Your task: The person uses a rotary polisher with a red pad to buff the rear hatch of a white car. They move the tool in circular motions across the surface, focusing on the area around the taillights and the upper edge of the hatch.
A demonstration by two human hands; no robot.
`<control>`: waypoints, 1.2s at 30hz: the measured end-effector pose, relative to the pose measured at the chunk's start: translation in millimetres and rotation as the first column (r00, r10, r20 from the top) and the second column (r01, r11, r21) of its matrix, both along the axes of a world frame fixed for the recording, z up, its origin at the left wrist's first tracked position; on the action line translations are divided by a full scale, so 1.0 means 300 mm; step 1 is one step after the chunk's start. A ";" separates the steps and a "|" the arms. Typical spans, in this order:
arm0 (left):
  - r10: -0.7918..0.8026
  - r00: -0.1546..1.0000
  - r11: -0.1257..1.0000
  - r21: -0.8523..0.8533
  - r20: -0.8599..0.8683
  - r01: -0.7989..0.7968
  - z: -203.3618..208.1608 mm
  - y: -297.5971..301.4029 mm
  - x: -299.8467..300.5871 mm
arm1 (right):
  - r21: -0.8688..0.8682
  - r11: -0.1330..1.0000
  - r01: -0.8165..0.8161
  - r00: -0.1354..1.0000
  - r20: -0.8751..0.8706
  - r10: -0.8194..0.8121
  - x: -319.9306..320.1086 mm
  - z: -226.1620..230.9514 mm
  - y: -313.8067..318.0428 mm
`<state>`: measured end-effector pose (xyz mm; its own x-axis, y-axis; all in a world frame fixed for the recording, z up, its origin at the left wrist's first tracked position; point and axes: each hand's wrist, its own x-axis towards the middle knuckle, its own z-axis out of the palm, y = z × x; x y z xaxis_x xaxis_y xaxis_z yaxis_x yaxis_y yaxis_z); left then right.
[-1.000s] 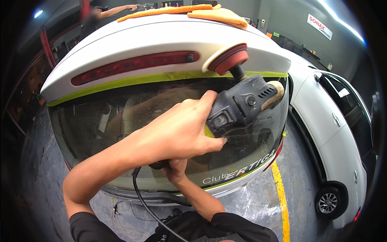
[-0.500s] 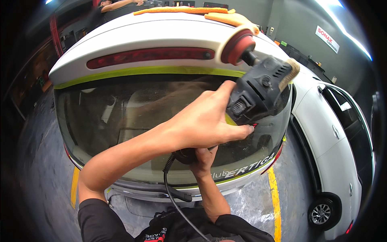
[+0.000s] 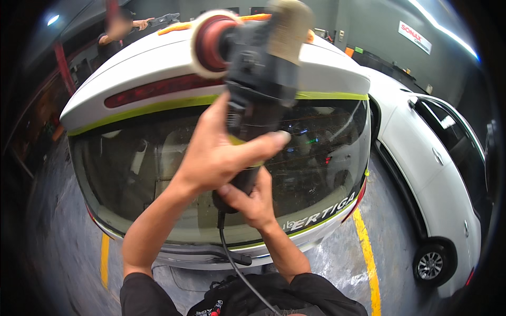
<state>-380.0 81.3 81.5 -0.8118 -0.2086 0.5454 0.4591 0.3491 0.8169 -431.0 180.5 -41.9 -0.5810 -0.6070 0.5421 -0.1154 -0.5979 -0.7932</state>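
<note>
A black corded polisher [image 3: 259, 73] is raised above the rear of a white car, slightly blurred. Its round red-backed pad [image 3: 212, 45] with a pale rim points up and left, clear of the glass. My left hand [image 3: 213, 152] wraps round the upper part of the handle, thumb lying across it. Lower down, my right hand [image 3: 252, 201] grips the tail end, just above where the cord [image 3: 230, 253] comes out. Behind both hands lies the dark rear window [image 3: 311, 147], edged along its top with yellow-green masking tape [image 3: 147, 109].
Orange cloth [image 3: 176, 27] lies on the car roof. A rear wiper [image 3: 205, 254] sits below the glass. Another white car [image 3: 421, 174] is parked close on the right. At the far left a person [image 3: 113, 39] holds a dark tool. Yellow lines [image 3: 369, 263] mark the floor.
Both hands have brought the polisher left and turned it more upright, from the right side of the window to its middle. The person at the back left has come further into view.
</note>
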 end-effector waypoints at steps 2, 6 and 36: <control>0.009 0.998 0.987 -0.160 -0.070 -0.020 -0.036 0.012 -0.079 | -0.103 0.993 0.052 0.997 0.055 -0.046 -0.034 -0.045 0.005; -0.095 0.995 0.976 -0.200 -0.042 0.085 -0.034 0.068 -0.200 | -0.219 0.948 0.229 0.968 0.152 -0.199 -0.105 -0.076 0.027; -0.142 0.987 0.961 -0.229 0.075 0.155 0.053 -0.163 -0.019 | -0.329 0.888 0.321 0.947 0.120 -0.297 0.137 0.027 -0.264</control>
